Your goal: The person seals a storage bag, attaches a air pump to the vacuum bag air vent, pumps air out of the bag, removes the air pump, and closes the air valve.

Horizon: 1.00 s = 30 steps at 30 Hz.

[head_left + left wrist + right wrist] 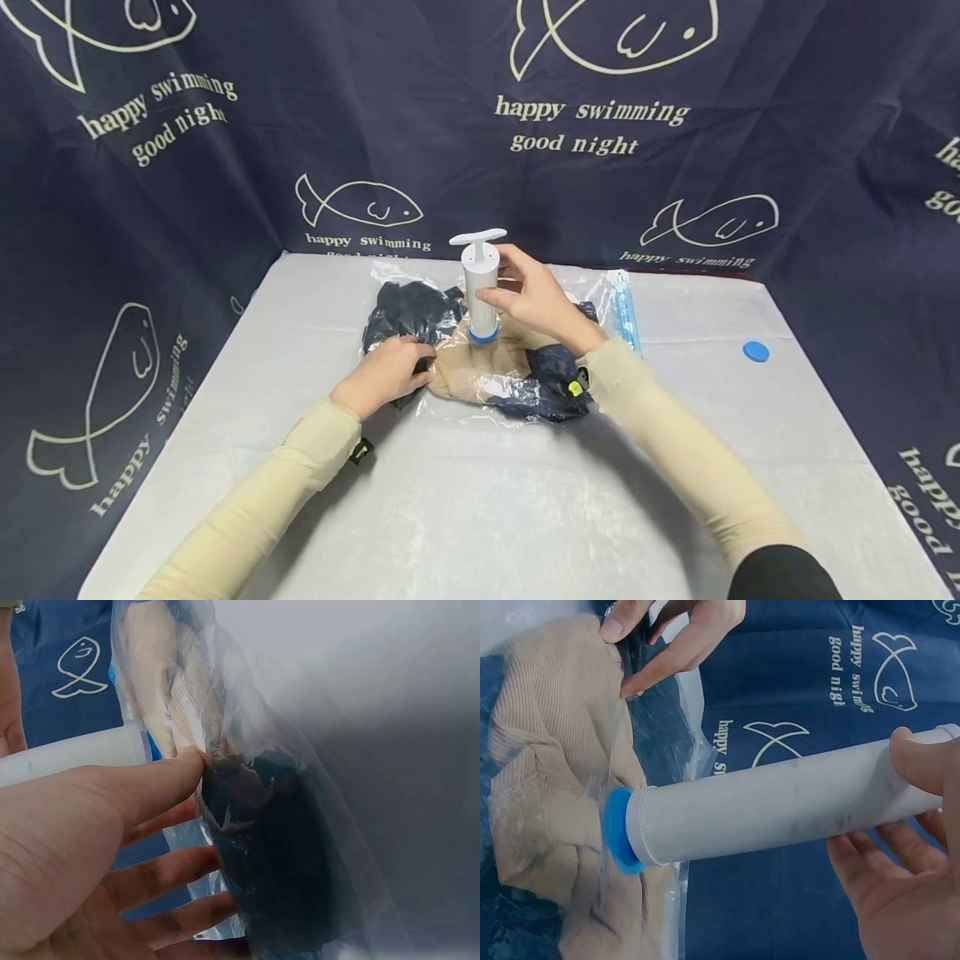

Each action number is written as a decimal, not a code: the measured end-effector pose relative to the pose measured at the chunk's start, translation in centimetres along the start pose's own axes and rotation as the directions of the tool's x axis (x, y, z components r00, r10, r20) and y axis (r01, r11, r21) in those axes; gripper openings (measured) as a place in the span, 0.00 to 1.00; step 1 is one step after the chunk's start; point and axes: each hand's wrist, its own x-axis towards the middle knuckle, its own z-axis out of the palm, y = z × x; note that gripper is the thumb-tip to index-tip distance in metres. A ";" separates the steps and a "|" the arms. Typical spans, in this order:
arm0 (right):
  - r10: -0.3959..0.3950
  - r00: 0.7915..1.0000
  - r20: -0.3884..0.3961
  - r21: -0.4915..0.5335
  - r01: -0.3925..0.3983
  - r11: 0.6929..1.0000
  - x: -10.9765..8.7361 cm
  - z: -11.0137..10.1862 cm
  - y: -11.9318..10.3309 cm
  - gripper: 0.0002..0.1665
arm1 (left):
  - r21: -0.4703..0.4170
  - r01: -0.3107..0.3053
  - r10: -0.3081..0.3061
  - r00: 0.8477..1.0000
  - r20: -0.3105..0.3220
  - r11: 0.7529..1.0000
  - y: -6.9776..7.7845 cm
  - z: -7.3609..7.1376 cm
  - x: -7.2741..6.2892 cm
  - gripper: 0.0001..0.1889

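White desk (450, 517), navy fish-print drapes (450, 83)

Beyond the hands, the drapes read "happy swimming good night". The right hand (536, 292) grips a white pump (480, 304) on a clear bag (502, 387); the left hand (390, 371) touches the bag, whether pinching cannot be told.

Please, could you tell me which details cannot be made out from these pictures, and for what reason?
- Head view: whether the blue zip strip of the clear plastic bag is sealed; too small.
- Head view: how many pieces of tan ribbed fabric and dark fabric there are; they overlap under glare.
- Right wrist view: the bag surface directly beneath the white cylindrical pump; its blue round base covers it.
- Left wrist view: the left hand, partly cut off by the edges.
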 end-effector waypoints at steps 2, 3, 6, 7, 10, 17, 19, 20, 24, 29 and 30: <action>-0.001 1.000 -0.023 -0.008 0.000 1.000 -0.1 0.1 -0.1 0.34 | 0.002 -0.001 0.000 1.000 0.005 1.000 0.1 -0.1 -0.1 0.18; 0.002 0.999 -0.033 -0.014 -0.003 1.000 -0.1 0.2 -0.2 0.34 | -0.001 0.002 -0.002 1.000 0.009 1.000 0.1 -0.2 -0.1 0.18; 0.007 0.997 -0.073 -0.030 -0.009 0.999 -0.3 0.4 -0.3 0.36 | 0.001 0.003 -0.003 1.000 0.010 1.000 0.3 -0.5 -0.3 0.18; 0.008 0.996 -0.088 -0.036 -0.011 0.999 -0.4 0.5 -0.4 0.37 | 0.000 0.004 -0.004 1.000 0.010 1.000 0.4 -0.5 -0.3 0.18; 0.013 0.992 -0.128 -0.059 -0.020 0.998 -0.4 0.6 -0.4 0.38 | -0.015 0.009 -0.009 1.000 0.009 1.000 0.6 -0.8 -0.3 0.19; 0.019 0.991 -0.136 -0.112 -0.034 0.993 -0.5 0.7 -0.7 0.37 | -0.039 0.024 -0.023 0.999 0.027 0.999 0.9 -0.8 -0.1 0.20; 0.018 0.988 -0.155 -0.125 -0.038 0.992 -0.5 0.7 -0.7 0.38 | -0.046 0.023 -0.022 0.999 0.023 0.999 1.0 -0.8 -0.1 0.20; 0.018 0.985 -0.172 -0.130 -0.041 0.991 -0.5 0.7 -0.7 0.38 | -0.046 0.016 -0.015 1.000 0.021 0.999 1.0 -0.9 0.0 0.20; 0.028 0.975 -0.221 -0.140 -0.060 0.988 -0.7 1.1 -0.5 0.39 | -0.084 0.027 -0.021 0.998 0.067 0.996 0.9 -1.5 -0.1 0.19; 0.024 0.972 -0.235 -0.146 -0.060 0.987 -0.9 1.5 -0.5 0.40 | -0.139 0.055 -0.056 0.998 -0.001 0.989 1.5 -2.4 0.9 0.25; 0.025 0.971 -0.240 -0.147 -0.062 0.987 -0.9 1.5 -0.5 0.40 | -0.166 0.055 -0.063 0.997 -0.047 0.985 1.8 -2.4 1.4 0.27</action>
